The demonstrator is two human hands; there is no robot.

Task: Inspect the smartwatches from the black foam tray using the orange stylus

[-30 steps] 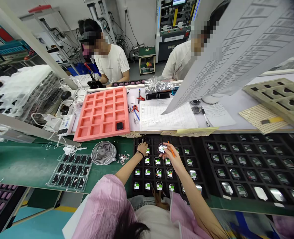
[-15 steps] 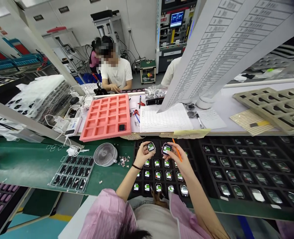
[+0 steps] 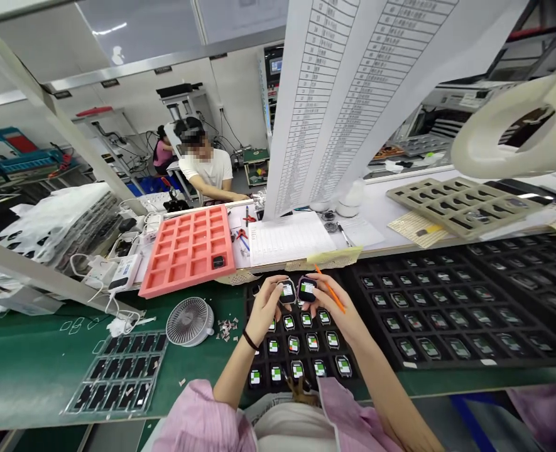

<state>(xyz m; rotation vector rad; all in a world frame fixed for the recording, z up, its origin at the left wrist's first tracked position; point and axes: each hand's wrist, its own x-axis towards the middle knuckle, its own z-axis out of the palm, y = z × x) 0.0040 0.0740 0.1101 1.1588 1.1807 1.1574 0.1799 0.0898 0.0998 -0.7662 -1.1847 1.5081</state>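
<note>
My left hand (image 3: 266, 307) is closed on a smartwatch with a silver-white case (image 3: 287, 291), its screen lit. In my right hand (image 3: 330, 300) is a second smartwatch with a dark purple case (image 3: 307, 288), also lit in green and white. An orange pen-like stick (image 3: 330, 290) is tucked in the same hand and slants across the fingers. Both watches are held side by side, close together, above a black tray (image 3: 282, 361). Several watches with lit screens, such as this watch (image 3: 312, 342), sit in the tray's pockets.
More black trays of watches (image 3: 452, 314) lie to the right. At left are a small fan (image 3: 190, 321), small scraps (image 3: 227, 329) and a clear tray of black parts (image 3: 117, 370). A pink tray (image 3: 190, 242) and papers (image 3: 284, 237) rest on the shelf. A hanging sheet (image 3: 343, 94) blocks part of the view.
Both hands have brought the two watches closer together, nearly touching. The head view has turned right and tilted up. A co-worker across the bench has stretched out an arm.
</note>
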